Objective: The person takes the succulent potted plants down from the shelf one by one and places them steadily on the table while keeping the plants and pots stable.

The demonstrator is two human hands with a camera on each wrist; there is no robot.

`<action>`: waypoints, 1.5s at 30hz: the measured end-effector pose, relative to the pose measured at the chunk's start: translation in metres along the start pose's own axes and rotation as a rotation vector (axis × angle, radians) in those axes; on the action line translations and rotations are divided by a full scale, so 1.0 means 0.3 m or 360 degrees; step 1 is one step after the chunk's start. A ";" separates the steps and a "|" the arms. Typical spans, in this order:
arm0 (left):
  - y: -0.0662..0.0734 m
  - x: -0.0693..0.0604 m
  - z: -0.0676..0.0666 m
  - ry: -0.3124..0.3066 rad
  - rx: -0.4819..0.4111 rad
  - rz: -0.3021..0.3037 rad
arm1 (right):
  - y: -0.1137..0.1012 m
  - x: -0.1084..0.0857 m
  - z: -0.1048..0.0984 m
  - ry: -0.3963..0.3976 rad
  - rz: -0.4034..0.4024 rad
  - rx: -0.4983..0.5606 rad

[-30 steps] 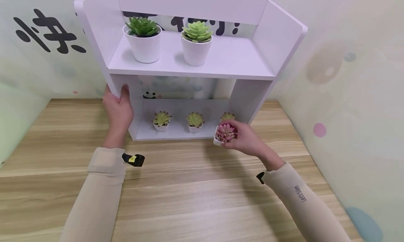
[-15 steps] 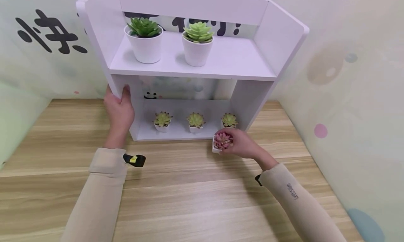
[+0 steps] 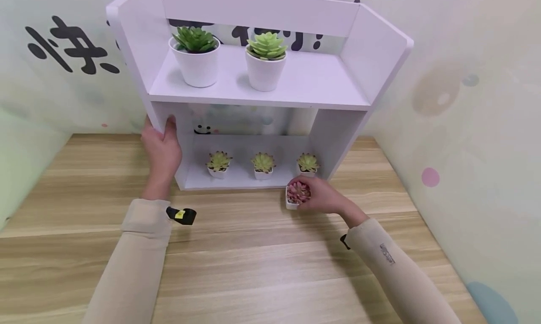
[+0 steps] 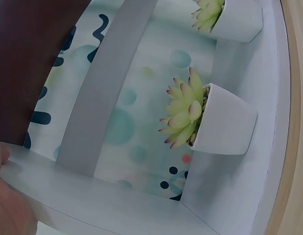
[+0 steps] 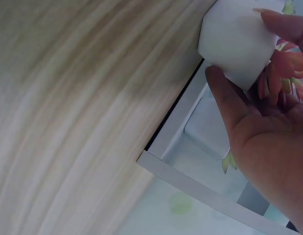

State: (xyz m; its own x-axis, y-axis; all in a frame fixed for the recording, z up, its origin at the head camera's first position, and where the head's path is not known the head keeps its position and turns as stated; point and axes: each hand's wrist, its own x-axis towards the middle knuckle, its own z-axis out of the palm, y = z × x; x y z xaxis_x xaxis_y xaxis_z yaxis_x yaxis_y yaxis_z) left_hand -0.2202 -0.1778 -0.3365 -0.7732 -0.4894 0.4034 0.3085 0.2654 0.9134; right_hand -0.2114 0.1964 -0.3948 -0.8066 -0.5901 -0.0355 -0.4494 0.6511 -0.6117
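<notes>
A pink succulent (image 3: 298,192) in a small white square pot (image 5: 237,39) is in my right hand (image 3: 323,196), pinched between thumb and fingers. It stands at the front edge of the lower shelf, low over the wooden table; whether its base touches the tabletop I cannot tell. My left hand (image 3: 164,150) grips the left side panel of the white two-tier shelf rack (image 3: 253,100), its thumb on the inner face and its fingers hidden behind. On the lower tier sit three green succulents with dark tips: left (image 3: 218,163), middle (image 3: 263,164) and right (image 3: 307,163), the last just behind my right hand.
On the upper tier two larger white round pots hold a dark green succulent (image 3: 195,56) and a light green succulent (image 3: 266,61). Patterned walls rise behind and to the right. The wooden table (image 3: 236,267) stretches in front of the rack.
My right hand has brought the pink succulent down and slightly left, from before the right green succulent, which now shows more fully. The left hand keeps its grip on the rack.
</notes>
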 end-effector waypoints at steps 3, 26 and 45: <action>0.004 0.008 0.000 0.0013 0.0001 0.0011 | 0.002 0.010 -0.009 -0.0022 0.0007 0.0022; 0.016 0.046 -0.010 0.0041 -0.0004 0.0042 | -0.077 -0.020 -0.113 0.0146 0.0049 0.0104; -0.007 0.001 0.003 0.0023 0.0005 -0.0035 | -0.435 -0.064 -0.378 0.0500 -0.0014 0.0564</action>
State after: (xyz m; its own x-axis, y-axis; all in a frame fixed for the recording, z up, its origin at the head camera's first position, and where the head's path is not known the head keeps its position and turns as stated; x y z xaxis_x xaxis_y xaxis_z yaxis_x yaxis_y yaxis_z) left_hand -0.2214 -0.1778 -0.3383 -0.7717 -0.5070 0.3840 0.2899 0.2570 0.9219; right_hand -0.1808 0.1770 -0.2248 -0.9050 -0.3862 0.1783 -0.3420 0.4114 -0.8448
